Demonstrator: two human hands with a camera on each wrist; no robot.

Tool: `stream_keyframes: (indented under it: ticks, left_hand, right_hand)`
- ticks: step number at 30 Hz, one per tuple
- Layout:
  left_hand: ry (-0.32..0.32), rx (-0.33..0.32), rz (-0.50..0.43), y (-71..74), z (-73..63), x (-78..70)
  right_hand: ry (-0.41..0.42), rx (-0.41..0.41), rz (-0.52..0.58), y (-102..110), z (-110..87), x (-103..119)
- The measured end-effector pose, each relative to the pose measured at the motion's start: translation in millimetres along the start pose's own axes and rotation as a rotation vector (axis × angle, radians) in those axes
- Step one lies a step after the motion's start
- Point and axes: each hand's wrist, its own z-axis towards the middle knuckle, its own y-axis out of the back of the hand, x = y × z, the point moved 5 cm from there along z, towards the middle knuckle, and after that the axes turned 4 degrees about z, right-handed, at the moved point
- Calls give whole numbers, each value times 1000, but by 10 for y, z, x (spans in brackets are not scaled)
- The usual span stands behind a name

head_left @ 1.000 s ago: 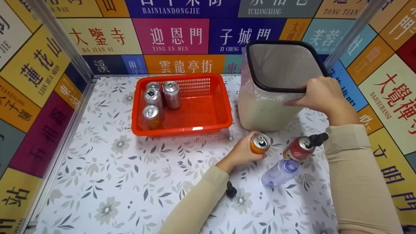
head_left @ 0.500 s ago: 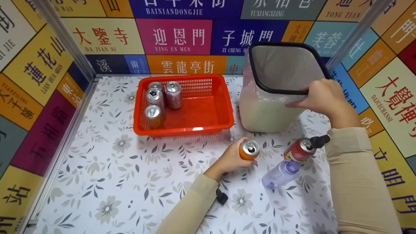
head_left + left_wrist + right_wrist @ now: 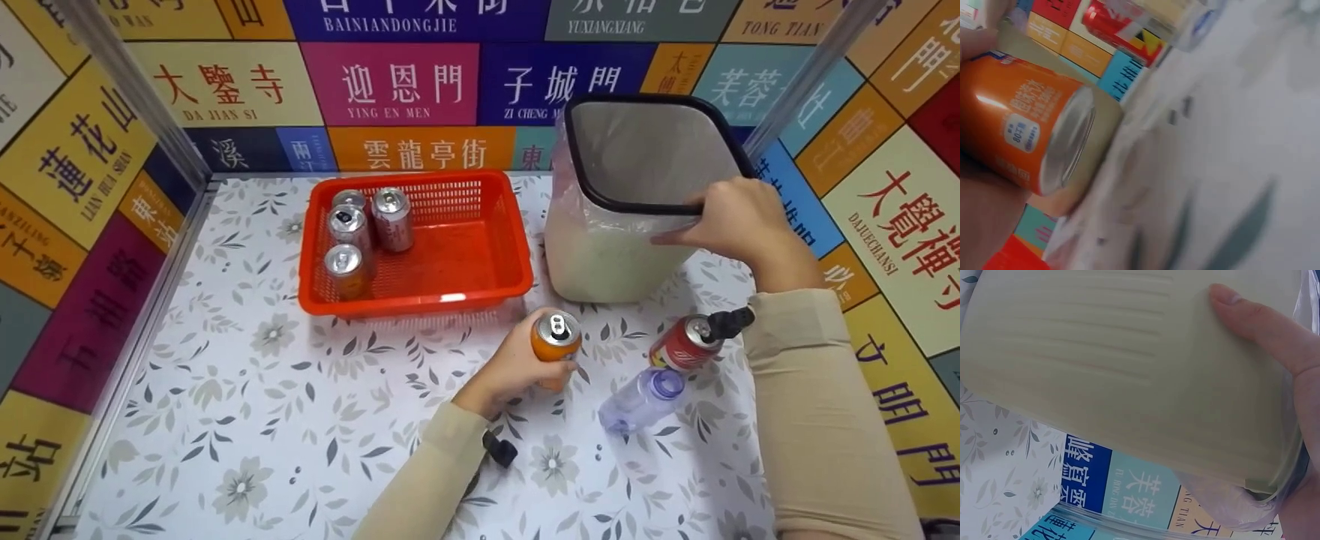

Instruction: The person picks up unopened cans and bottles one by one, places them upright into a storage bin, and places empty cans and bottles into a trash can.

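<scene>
My left hand [image 3: 517, 361] grips an orange soda can [image 3: 553, 351], its fingers and thumb wrapped round the side. In the left wrist view the can [image 3: 1022, 121] is tipped over, its base apart from the cloth. With the thumb outside and the fingers over the black rim, my right hand [image 3: 739, 221] holds the pale trash can [image 3: 615, 255]; its thumb lies along the wall in the right wrist view. Those right fingertips are hidden inside the trash can. A red cola can [image 3: 684, 346] and a clear purple plastic bottle [image 3: 641, 401] are between my two arms.
A red plastic basket [image 3: 416, 306] stands left of the trash can, with several drink cans [image 3: 394, 221] upright in its left part. Signboard-patterned panels [image 3: 390, 82] enclose the back and sides. A flowered cloth [image 3: 247, 420] covers the table.
My left hand has carried the orange can leftward, away from the red can and the bottle, towards the basket. The right hand keeps its hold on the trash can rim.
</scene>
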Motion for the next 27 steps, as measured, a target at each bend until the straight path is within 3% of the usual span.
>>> stream_keyframes:
  ticks: [7, 15, 27]
  left_hand:
    - [-162, -15, 40, 119, 31, -583]
    - [-277, -32, 20, 207, 102, -1130]
    - [-311, -93, 50, 353, 283, -1729]
  right_hand:
    - [5, -14, -3, 15, 8, -11]
    - [19, -30, -19, 12, -6, 12]
    - [23, -29, -14, -7, 2, 20]
